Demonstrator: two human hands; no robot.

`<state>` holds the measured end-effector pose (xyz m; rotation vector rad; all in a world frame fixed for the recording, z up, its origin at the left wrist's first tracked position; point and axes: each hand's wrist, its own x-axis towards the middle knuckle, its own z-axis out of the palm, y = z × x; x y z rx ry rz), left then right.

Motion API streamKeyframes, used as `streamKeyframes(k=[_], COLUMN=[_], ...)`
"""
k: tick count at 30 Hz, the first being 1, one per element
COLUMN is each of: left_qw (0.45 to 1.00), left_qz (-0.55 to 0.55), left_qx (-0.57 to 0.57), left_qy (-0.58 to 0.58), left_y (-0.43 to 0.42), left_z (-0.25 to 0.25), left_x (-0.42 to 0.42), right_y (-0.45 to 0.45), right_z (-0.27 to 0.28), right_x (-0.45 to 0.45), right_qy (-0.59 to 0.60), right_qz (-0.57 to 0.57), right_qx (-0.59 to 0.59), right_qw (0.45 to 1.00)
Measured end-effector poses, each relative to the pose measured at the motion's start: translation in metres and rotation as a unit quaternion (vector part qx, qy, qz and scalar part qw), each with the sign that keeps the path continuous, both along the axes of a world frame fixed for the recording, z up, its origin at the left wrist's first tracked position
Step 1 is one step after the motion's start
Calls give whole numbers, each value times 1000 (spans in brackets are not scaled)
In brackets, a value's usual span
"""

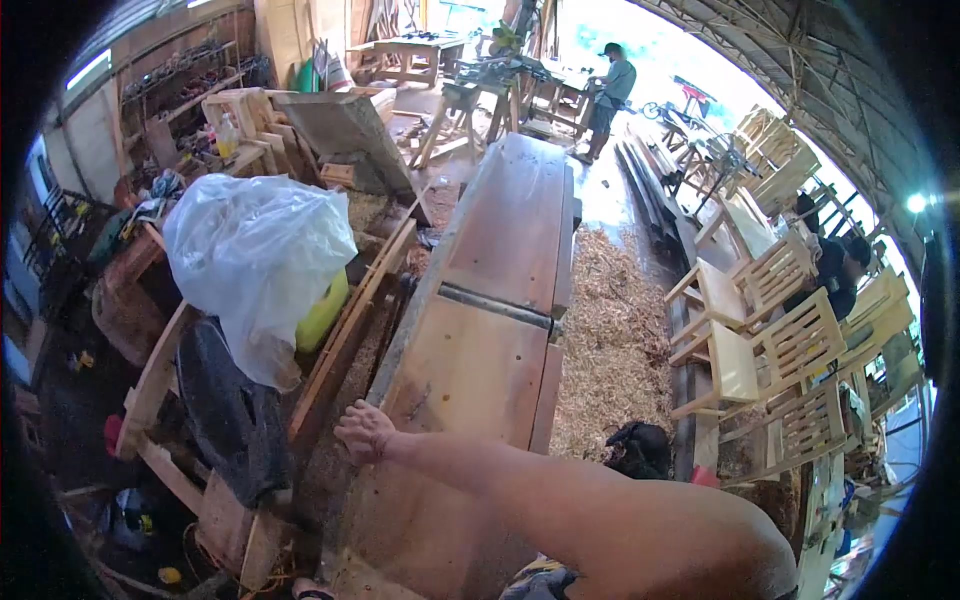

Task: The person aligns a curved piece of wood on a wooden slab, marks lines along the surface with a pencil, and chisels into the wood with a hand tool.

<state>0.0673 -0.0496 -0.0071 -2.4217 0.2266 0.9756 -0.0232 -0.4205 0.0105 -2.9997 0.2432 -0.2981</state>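
Note:
My right arm reaches across from the lower right. My right hand (pixel 366 432) is at the left edge of a long jointer (pixel 470 370), its fingers apart and slightly bent, with nothing visible in them. Whether it presses on the edge or hovers just above it, I cannot tell. The jointer has a smooth, worn bed, and a dark cutter slot (pixel 495 306) crosses it. No workpiece lies on the bed. My left hand is out of view.
Wood shavings (pixel 612 340) cover the floor right of the jointer. Wooden chairs (pixel 735 365) line the right side, with a person (pixel 835 270) among them. Left are a plastic bag (pixel 260 250) and a dark seat-like object (pixel 230 410). Another person (pixel 613 95) stands at the back.

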Motion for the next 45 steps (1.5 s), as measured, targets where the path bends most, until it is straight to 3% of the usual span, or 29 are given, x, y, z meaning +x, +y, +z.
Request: streamKeyframes(k=[6, 14, 16, 18, 21, 23, 26, 28, 31, 34, 36, 42, 45], left_qw=[999, 992, 987, 980, 934, 961, 975, 977, 974, 973, 972, 962, 959], left_qz=[29, 77, 107, 123, -67, 104, 82, 64, 42, 33, 2, -116, -127], left_qx=[-30, -93, -119, -150, -286, -222, -199, -205, -223, -224, -232, -245, -233], left_qy=[-14, -24, -30, -45, -203, -125, -47, -14, 10, 38, 45, 42, 99], left_y=[6, 13, 0, -3, 100, 68, 57, 49, 27, 22, 34, 49, 45], left_z=[11, 29, 43, 51, -40, 13, 31, 37, 54, 48, 41, 31, 44], left_x=[-6, -21, -26, -37, -42, -49, -46, -41, -37, -26, -25, -22, -21], right_y=[11, 9, -6, -12, -8, -6, 12, 9, -9, 2, -1, 5, 3], right_z=[42, 38, -61, -96, -31, 20, 78, 56, 10, 52, 44, 59, 55], right_x=[-9, -13, 15, 6, -2, -7, -1, -11, -11, -12, -15, -10, -11], right_qy=[-9, -57, -50, -55, -71, 20, 205, 41, -102, 57, -19, 3, -69], right_qz=[-21, -2, 4, 5, 2, -12, -71, -51, -3, -47, -19, -19, 9], right_qx=[38, 19, -35, -53, -3, -6, 28, 0, -54, 5, 54, 26, 5], right_qw=[999, 998, 998, 997, 997, 1000, 976, 998, 993, 997, 998, 999, 998])
